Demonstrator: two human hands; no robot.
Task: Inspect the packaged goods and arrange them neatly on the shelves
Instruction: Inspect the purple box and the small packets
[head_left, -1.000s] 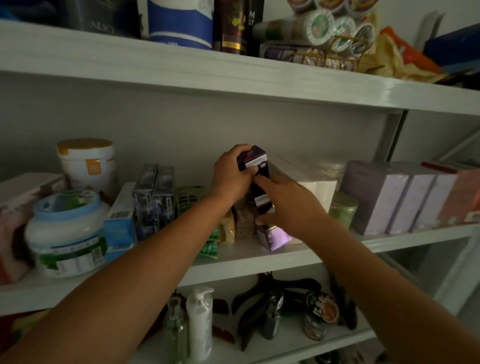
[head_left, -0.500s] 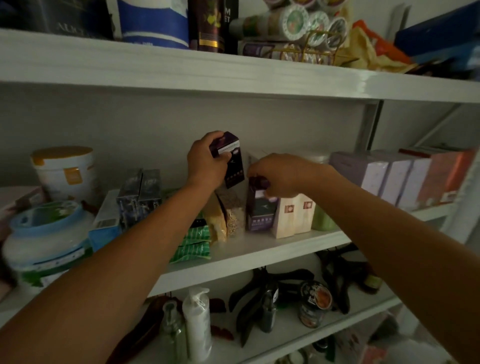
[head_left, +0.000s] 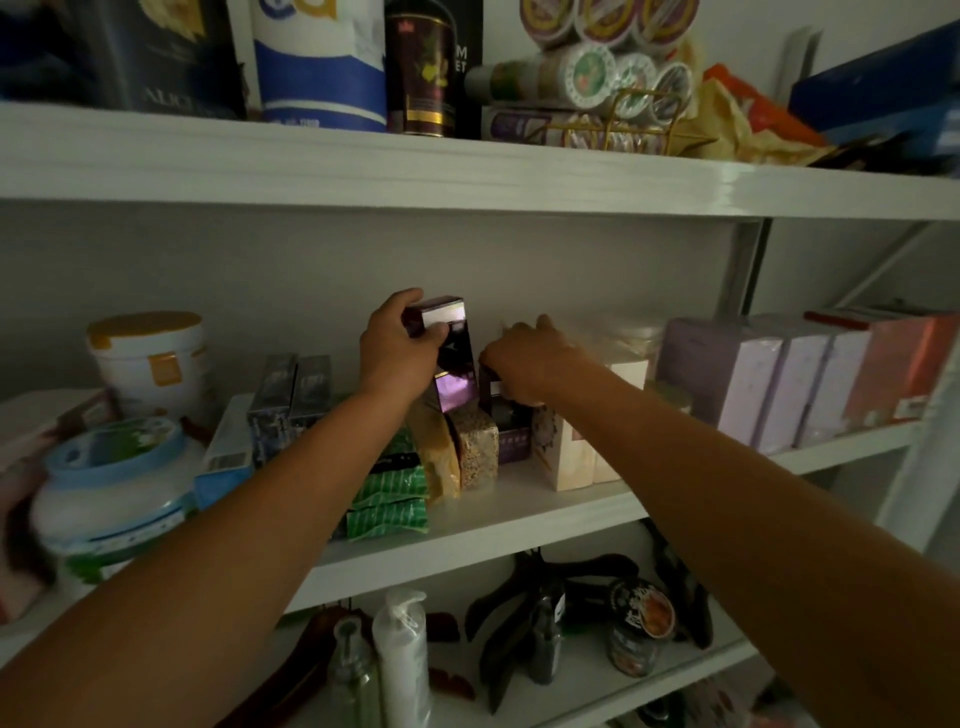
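**A:** What are the fingers doing?

**B:** The fingers (head_left: 410, 300) of the left hand (head_left: 397, 353) are curled over the top of a tall purple box (head_left: 451, 340), with the thumb pinching its front face. The box is tilted and held in the air at the hand's three o'clock, above two grain packs (head_left: 475, 447). The right hand (head_left: 524, 364) has its fingers curled down over the top of a standing purple box (head_left: 509, 421) at its six o'clock. The fingertips themselves are hidden, so I cannot tell how tight the hold is.

**A:** Where does all this sit?

**B:** It is on the middle shelf (head_left: 524, 512), near the centre of the view. Cream boxes (head_left: 569, 457) touch the standing box at its three o'clock, and green sachets (head_left: 395, 493) lie at eight o'clock from the grain packs.

**A:** Which step is this?

**B:** It looks like arranging rather than inspecting. One box is steadied in its row while its twin waits to go in.

**A:** And the next move?

**B:** Probably turning the lifted box upright and lowering it just beside the standing one, at its nine o'clock. The space there is narrow and the grain packs crowd the front, so it may need to slide in behind them
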